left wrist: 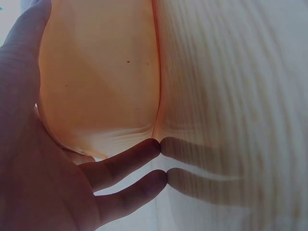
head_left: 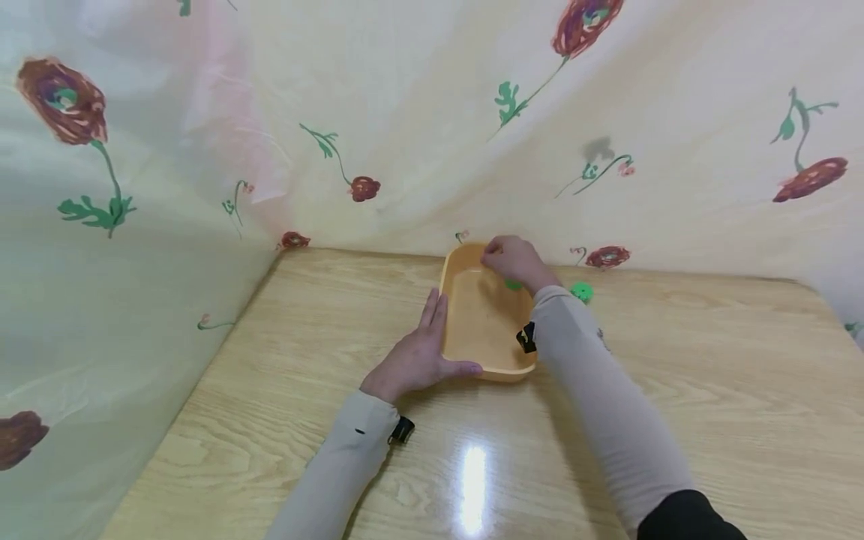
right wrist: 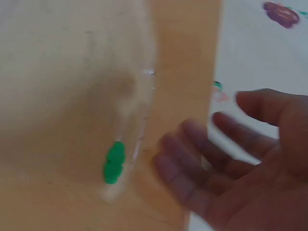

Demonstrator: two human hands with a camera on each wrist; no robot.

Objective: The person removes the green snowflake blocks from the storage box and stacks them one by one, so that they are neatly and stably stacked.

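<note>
A peach-orange plastic tray (head_left: 482,322) stands on the table with its long side pointing away from me. My left hand (head_left: 415,360) rests against its near left corner, the fingers extended along the left wall and the thumb on the near rim. Two of those fingertips touch the tabletop in the left wrist view. My right hand (head_left: 516,261) is over the tray's far end. In the right wrist view its loosely bent fingers (right wrist: 180,178) are parted and hold nothing. Inside the tray, near that hand, lies a small green piece (right wrist: 114,162) with a wavy edge.
A second green piece, round with small holes (head_left: 582,292), lies on the table just right of the tray. The wood-grain table (head_left: 297,337) meets a flower-printed sheet (head_left: 418,135) at the back and left. A light reflection shows on the near tabletop.
</note>
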